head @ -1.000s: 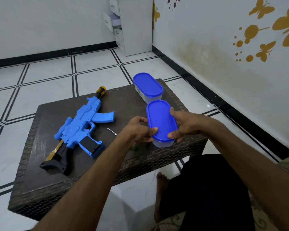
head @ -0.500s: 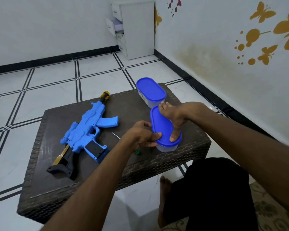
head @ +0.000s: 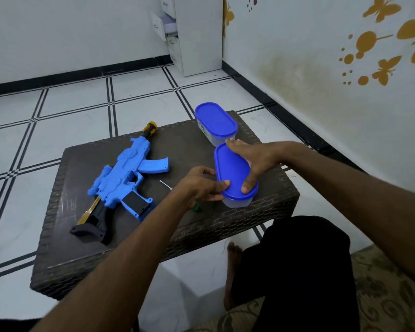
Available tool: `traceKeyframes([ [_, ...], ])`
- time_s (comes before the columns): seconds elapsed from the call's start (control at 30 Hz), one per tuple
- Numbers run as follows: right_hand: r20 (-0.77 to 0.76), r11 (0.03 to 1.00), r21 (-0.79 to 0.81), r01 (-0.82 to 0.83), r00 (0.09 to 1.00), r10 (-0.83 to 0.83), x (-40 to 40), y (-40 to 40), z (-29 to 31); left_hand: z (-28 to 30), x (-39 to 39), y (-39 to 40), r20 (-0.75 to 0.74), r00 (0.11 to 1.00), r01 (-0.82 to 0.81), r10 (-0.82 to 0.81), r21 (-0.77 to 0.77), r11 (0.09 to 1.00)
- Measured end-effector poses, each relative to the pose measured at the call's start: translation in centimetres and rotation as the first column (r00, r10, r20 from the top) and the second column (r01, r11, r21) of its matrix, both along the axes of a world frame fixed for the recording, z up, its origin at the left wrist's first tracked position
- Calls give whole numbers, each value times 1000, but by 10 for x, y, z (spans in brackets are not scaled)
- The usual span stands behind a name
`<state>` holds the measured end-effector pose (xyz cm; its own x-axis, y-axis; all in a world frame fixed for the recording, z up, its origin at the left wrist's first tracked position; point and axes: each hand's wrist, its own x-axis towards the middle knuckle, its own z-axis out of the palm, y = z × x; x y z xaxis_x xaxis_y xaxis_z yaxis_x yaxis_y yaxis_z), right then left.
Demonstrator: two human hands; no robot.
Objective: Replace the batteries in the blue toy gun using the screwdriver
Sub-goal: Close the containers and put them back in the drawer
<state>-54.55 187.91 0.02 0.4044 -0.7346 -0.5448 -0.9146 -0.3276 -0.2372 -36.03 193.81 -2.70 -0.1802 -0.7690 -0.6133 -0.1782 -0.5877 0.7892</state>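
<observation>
My right hand [head: 254,161] lies flat across the blue lid [head: 233,171] of the near container [head: 237,201], fingers straight and spread over its far end, thumb pressing down at the near end. My left hand [head: 201,186] grips the container's left side, its thumb on the lid's near rim and the fingers curled against the clear wall below. The container stands at the near right part of the dark woven desk [head: 58,236]. A second container [head: 216,123] with the same blue lid stands just behind it, near the desk's far right corner.

The blue toy gun [head: 127,173] lies on its side on the left half of the desk, well apart from my hands, its yellow-tipped muzzle pointing to the far edge and its black stock toward the near left. The screwdriver [head: 165,185] lies on the desk between the gun and my left hand: its thin metal shaft shows, and a bit of green shows under my left wrist.
</observation>
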Motion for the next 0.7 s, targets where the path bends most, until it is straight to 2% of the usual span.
traceKeyframes([
  [0.07, 153, 996, -37, 87, 985, -80, -13, 13, -7, -8, 4, 7, 72, 996, -43, 50, -102, 994],
  [0.1, 241, 984, -79, 157, 961, -134, -16, 20, -12, -11, 9, 11, 192, 979, -34, 73, -201, 979],
  [0.13, 331, 958, -117, 260, 920, -209, -19, 26, -16, -15, 14, 13, 373, 925, 43, 77, -302, 952],
  [0.17, 411, 918, -155, 366, 868, -277, -18, 31, -20, -18, 21, 17, 568, 817, 158, 96, -382, 911],
  [0.2, 473, 867, -168, 470, 810, -347, -18, 36, -23, -21, 28, 19, 730, 672, 286, 126, -413, 865],
  [0.23, 502, 811, -148, 566, 750, -431, -15, 40, -26, -22, 35, 23, 832, 533, 387, 157, -405, 829],
  [0.3, 496, 716, -81, 693, 652, -574, -10, 46, -29, -25, 45, 23, 923, 340, 509, 178, -340, 791],
  [0.37, 463, 692, -72, 719, 638, -615, -4, 51, -33, -26, 47, 21, 964, 226, 582, 138, -248, 775],
  [0.4, 453, 690, -62, 721, 636, -624, -1, 52, -35, -27, 46, 21, 971, 209, 599, 115, -220, 770],
  [0.47, 464, 681, -21, 732, 610, -642, 5, 52, -38, -28, 44, 22, 966, 239, 581, 97, -222, 783],
  [0.63, 560, 626, 205, 752, 435, -705, 14, 58, -41, -33, 38, 26, 926, 373, 494, 65, -258, 830],
  [0.7, 579, 606, 324, 726, 355, -734, 15, 60, -40, -32, 40, 26, 880, 473, 422, 41, -267, 866],
])
